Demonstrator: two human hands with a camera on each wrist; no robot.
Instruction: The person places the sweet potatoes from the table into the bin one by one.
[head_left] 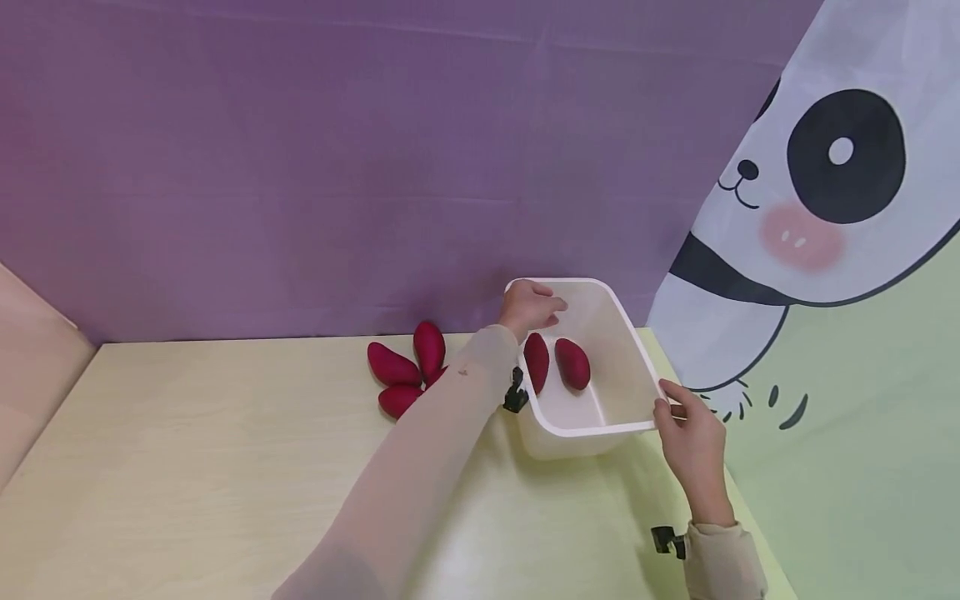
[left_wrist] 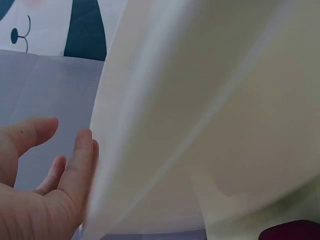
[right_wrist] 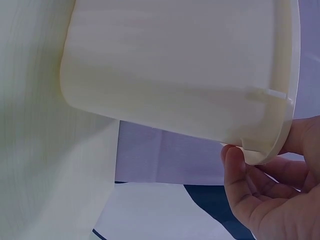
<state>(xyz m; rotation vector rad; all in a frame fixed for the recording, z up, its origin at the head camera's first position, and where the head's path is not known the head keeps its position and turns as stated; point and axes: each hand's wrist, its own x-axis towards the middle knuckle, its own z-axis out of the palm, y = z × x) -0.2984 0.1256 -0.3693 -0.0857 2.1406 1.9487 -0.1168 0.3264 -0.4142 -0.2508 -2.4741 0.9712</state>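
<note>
Pinching the near-right corner of the white bin (head_left: 626, 367), right of frame centre, with the right grip (head_left: 693, 446); holding the left grip (head_left: 531, 307) loosely spread at its upper-left rim. Containing two dark-red oblong objects (head_left: 573, 364), with more lying centrally on the pale desk (head_left: 225, 467). Backed by purple cloth (head_left: 337, 167) and, upper right, a panda print (head_left: 847, 183).

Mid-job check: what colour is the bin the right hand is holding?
The bin is plain off-white; it shows best in the head view.
</note>
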